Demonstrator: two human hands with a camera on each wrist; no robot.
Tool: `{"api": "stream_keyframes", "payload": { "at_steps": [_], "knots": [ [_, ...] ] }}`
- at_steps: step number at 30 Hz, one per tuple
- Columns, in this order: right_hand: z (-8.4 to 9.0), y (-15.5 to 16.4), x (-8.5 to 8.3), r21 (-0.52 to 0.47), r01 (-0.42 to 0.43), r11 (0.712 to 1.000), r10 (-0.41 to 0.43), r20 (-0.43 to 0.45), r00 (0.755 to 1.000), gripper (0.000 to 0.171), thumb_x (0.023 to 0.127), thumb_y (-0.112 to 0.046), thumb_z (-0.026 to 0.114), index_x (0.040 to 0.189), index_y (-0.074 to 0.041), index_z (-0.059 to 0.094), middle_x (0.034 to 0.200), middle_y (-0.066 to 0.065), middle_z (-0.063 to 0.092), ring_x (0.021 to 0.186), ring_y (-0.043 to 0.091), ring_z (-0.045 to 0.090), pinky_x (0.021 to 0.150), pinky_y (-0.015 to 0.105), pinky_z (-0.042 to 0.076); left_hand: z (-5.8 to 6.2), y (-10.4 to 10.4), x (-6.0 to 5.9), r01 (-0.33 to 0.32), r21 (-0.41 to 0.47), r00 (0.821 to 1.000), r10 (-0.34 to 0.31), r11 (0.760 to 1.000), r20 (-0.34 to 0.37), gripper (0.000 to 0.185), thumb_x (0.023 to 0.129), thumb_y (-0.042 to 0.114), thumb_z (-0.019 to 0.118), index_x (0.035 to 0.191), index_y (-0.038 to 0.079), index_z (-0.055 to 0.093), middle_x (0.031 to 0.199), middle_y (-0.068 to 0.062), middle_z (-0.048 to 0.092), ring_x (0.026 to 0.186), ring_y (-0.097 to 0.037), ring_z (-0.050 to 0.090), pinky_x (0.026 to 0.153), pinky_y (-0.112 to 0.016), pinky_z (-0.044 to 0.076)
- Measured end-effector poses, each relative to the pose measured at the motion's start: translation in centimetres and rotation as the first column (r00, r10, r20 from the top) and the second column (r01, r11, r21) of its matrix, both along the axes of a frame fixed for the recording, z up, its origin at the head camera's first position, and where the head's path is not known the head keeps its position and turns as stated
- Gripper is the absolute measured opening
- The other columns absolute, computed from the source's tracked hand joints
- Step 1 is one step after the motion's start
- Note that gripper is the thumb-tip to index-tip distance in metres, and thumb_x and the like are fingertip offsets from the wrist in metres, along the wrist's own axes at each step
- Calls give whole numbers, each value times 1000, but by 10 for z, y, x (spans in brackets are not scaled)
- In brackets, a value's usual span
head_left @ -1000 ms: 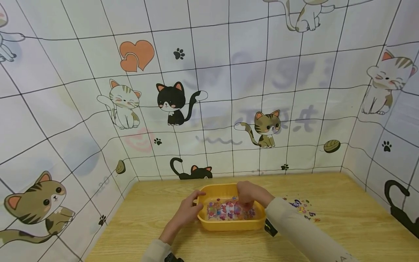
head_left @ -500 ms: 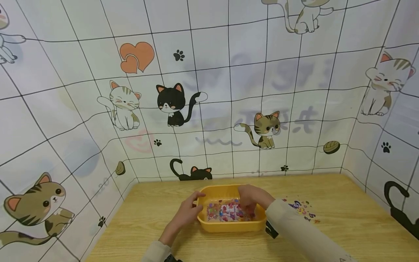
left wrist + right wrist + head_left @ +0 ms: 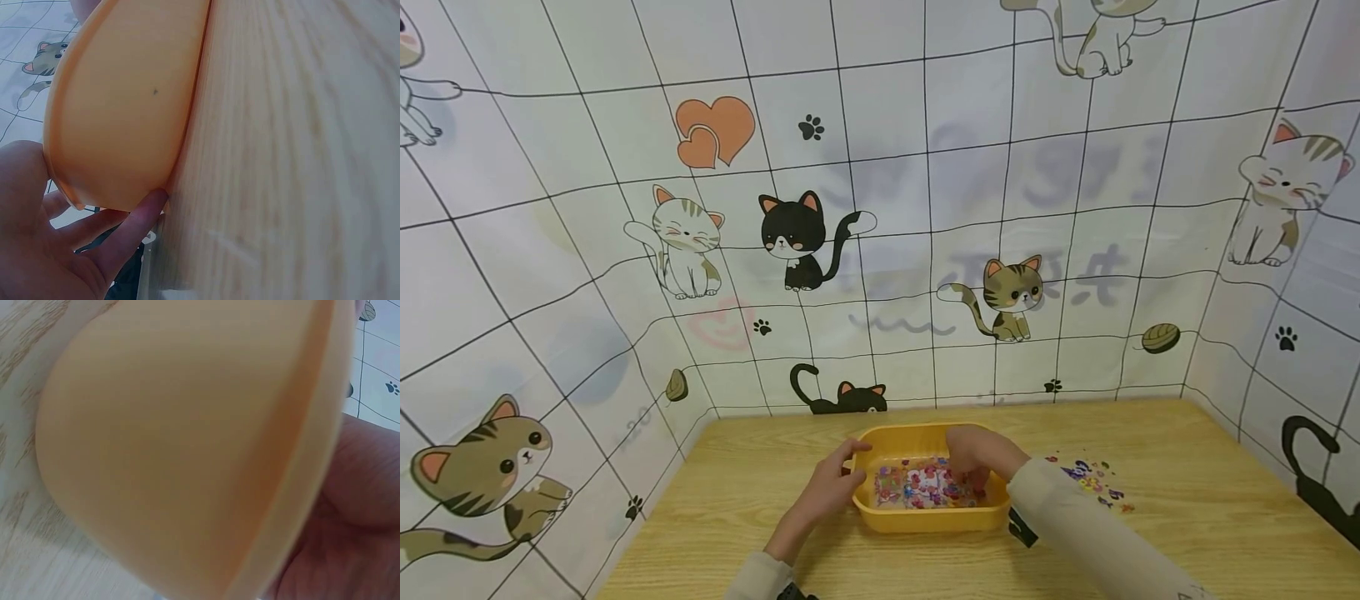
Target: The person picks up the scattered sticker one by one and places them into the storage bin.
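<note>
A yellow plastic tray (image 3: pixel 925 522) sits on the wooden table (image 3: pixel 737 500), holding a layer of small colourful pieces (image 3: pixel 917 487). My left hand (image 3: pixel 848 467) grips the tray's left rim, thumb over the edge and fingers (image 3: pixel 134 222) against the outer wall of the tray (image 3: pixel 125 106). My right hand (image 3: pixel 970 473) reaches down into the tray, its fingertips among the pieces and hidden there. In the right wrist view the tray wall (image 3: pixel 175 444) fills the frame, with only the palm (image 3: pixel 359 487) showing beside it.
More small colourful pieces (image 3: pixel 1093 482) lie scattered on the table to the right of the tray. A cat-print sheet (image 3: pixel 925 250) walls the table in at the back and on both sides. A black wrist strap (image 3: pixel 1021 527) sits on my right sleeve.
The right hand has shifted slightly inside the tray. The left hand keeps its hold on the rim, and the tray stays where it was.
</note>
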State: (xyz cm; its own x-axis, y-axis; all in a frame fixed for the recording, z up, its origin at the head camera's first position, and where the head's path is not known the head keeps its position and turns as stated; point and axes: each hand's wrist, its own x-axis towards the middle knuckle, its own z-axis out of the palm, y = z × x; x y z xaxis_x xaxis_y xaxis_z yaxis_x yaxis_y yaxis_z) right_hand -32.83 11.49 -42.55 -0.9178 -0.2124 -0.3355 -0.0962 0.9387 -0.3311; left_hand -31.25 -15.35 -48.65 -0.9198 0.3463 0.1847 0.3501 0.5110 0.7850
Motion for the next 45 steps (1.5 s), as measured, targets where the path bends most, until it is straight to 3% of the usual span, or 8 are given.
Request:
{"api": "stream_keyframes", "payload": {
  "at_steps": [6,16,20,27,29,36,42,45],
  "knots": [
    [-1,-2,-1,44,36,998,-36,-3,999,13,91,-5,73,80,-2,69,74,11,68,60,21,71,63,35,62,0,0,0,3,-5,1000,-3,1000,-1,41,99,9,56,140,6,57,148,-21,55,119,-36,62,87,-43,57],
    [0,-3,3,94,5,996,-1,-39,999,19,94,-7,68,75,-3,70,61,5,55,50,16,61,48,25,48,-2,-2,0,11,7,1000,-11,1000,8,41,99,10,57,140,7,57,148,-23,54,107,-32,66,81,-40,58],
    [7,-1,7,66,-7,998,10,-52,999,21,93,-9,69,72,-5,69,57,2,51,49,16,62,49,26,53,-1,-2,0,11,11,1000,-11,1000,10,41,99,9,57,140,7,57,148,-24,54,108,-33,66,81,-41,58],
    [24,3,18,-51,-81,995,74,-119,990,51,93,-9,71,51,-17,42,45,-5,35,41,13,48,56,37,60,0,-2,0,4,9,1000,-4,1000,14,41,99,9,56,141,7,57,148,-25,53,110,-35,66,82,-42,59],
    [29,4,22,-86,-100,991,88,-126,988,52,94,-9,70,51,-18,43,45,-5,36,41,12,46,54,36,58,0,-2,0,2,5,1000,-2,1000,11,41,100,9,56,140,7,57,149,-25,53,110,-36,67,83,-43,59],
    [39,9,31,-177,-166,970,135,-173,976,44,96,-13,70,56,-15,53,48,-3,42,44,11,43,47,26,45,-1,-1,-1,3,6,1000,-3,1000,7,41,99,9,56,140,7,57,149,-24,54,115,-37,65,87,-46,59],
    [40,24,38,-259,-210,943,149,-238,960,20,97,-15,70,77,-12,71,57,1,60,49,21,61,48,30,51,-1,-1,-2,2,14,1000,-2,1000,19,41,99,10,57,140,9,58,150,-22,54,115,-36,64,87,-45,59],
    [41,31,43,-296,-214,931,142,-247,959,15,97,-16,69,84,-10,72,64,2,64,53,25,66,49,31,53,-1,-1,-1,-6,9,1000,6,1000,25,41,98,10,58,139,9,58,149,-22,54,111,-34,66,85,-44,59]
  ]
}}
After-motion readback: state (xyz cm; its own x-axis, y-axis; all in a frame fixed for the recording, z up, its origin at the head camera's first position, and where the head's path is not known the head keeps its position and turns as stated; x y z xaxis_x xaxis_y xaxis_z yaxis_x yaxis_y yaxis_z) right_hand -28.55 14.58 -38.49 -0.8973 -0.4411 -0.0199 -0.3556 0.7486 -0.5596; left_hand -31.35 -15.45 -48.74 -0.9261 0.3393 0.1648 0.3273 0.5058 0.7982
